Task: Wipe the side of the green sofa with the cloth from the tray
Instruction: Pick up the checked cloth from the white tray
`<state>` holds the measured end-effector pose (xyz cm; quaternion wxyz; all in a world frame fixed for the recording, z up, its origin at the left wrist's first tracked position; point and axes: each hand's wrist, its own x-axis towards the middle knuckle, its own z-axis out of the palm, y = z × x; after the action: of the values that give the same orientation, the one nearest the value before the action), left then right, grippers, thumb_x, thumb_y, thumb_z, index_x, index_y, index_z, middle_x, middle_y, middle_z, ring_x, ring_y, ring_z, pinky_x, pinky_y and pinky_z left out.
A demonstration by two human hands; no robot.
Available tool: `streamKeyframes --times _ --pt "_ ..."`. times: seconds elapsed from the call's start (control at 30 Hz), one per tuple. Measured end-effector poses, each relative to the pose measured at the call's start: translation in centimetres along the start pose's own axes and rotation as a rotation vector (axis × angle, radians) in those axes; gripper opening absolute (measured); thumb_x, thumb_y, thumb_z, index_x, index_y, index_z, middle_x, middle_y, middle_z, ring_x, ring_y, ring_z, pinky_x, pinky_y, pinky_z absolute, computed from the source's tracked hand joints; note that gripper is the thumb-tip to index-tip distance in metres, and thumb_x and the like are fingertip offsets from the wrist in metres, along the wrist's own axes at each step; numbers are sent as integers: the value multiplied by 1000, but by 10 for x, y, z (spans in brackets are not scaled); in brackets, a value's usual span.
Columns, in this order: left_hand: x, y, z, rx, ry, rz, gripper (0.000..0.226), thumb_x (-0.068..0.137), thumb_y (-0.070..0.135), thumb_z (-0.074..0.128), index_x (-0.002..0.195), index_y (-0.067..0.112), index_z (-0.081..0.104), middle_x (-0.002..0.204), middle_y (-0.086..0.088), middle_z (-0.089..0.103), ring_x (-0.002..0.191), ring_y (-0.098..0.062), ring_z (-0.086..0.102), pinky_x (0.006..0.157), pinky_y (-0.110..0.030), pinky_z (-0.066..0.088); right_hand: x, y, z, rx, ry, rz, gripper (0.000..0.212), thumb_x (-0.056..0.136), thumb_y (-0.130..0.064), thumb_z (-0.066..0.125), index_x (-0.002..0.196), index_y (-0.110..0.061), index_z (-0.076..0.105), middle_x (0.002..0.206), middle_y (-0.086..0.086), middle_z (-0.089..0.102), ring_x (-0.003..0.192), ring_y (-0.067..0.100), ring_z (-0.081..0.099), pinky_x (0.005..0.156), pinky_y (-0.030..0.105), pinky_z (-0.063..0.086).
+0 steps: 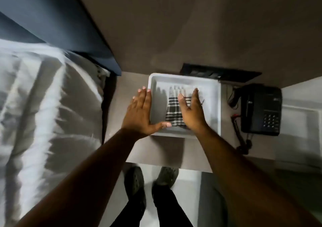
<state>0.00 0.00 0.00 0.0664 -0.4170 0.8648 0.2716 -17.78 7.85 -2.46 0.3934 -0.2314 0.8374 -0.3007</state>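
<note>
Cloth [174, 111], checked black and white, lay folded inside the white tray [213, 104] on the bench [156, 150]. Right hand [191, 111] hovered over it, fingers [195, 94] spread wide, gripping nothing; left hand [141, 111] sat open-palmed over the tray's left rim. Black telephone [261, 110] stood just right of the tray, bed [43, 104] close at left.

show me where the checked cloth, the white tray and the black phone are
checked cloth [172, 111], head view, on its plaid middle left of the right hand.
white tray [211, 94], head view, on its right wall.
black phone [261, 110], head view, on its body above the keypad.
</note>
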Motion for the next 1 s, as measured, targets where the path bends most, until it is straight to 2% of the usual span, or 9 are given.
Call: streamKeyframes --times 0.13,0.27,0.5,0.6,0.73,0.8,0.87,0.93,1.0 --pt "15 -22 52 146 -33 56 139 65 95 42 156 3 -7 166 -17 -13 153 -28 -15 124 -41 -9 34 38 32 -269 33 -162 90 90 -56 46 150 -8 1 163 16 1 150 29 -2 121 44 0" --pt "17 -33 85 249 19 127 141 64 98 36 154 -7 9 163 -29 3 154 -40 1 127 -49 5 57 65 53 -345 46 -155 95 87 -65 40 149 -8 -3 162 16 -7 149 29 -10 121 49 -3" --pt "19 -33 92 298 56 127 143 63 100 34 154 -7 7 163 -29 2 154 -41 1 127 -49 3 59 83 72 -627 105 -225 112 75 -81 34 148 -6 -7 160 22 -12 147 34 -17 115 47 -15" --pt "21 -34 95 308 49 121 144 62 100 35 154 -6 5 164 -29 -1 154 -40 -3 127 -48 1 61 87 77 -673 151 -233 103 81 -71 36 148 -4 -4 160 24 -8 148 37 -13 118 51 -10" --pt "21 -36 99 287 67 127 144 62 101 34 155 -5 3 164 -28 -2 154 -40 -2 127 -52 5 59 83 77 -649 222 -272 75 92 -39 36 148 1 4 159 27 1 149 40 -3 121 54 3" --pt "22 -37 100 276 67 116 144 61 102 30 155 -3 0 164 -27 -5 154 -39 -4 127 -51 4 56 77 71 -514 273 -268 64 95 -28 36 147 1 12 159 27 10 149 38 5 122 51 9" --pt "22 -37 99 274 68 111 143 61 102 27 156 -1 -3 165 -25 -7 154 -38 -6 127 -50 1 49 69 58 -211 329 -205 56 97 -23 37 146 0 23 154 27 30 144 37 27 119 48 26" --pt "22 -37 98 280 61 107 142 60 103 22 156 3 -6 165 -23 -10 154 -36 -8 126 -49 -2 33 58 37 190 345 -100 43 98 -21 41 138 -4 41 122 21 62 110 25 63 90 38 53" --pt "23 -37 96 292 48 106 139 59 104 16 157 7 -8 165 -22 -13 154 -36 -11 125 -50 -5 15 48 14 577 378 -45 26 97 -15 43 117 -4 55 77 1 63 60 4 61 53 22 50"
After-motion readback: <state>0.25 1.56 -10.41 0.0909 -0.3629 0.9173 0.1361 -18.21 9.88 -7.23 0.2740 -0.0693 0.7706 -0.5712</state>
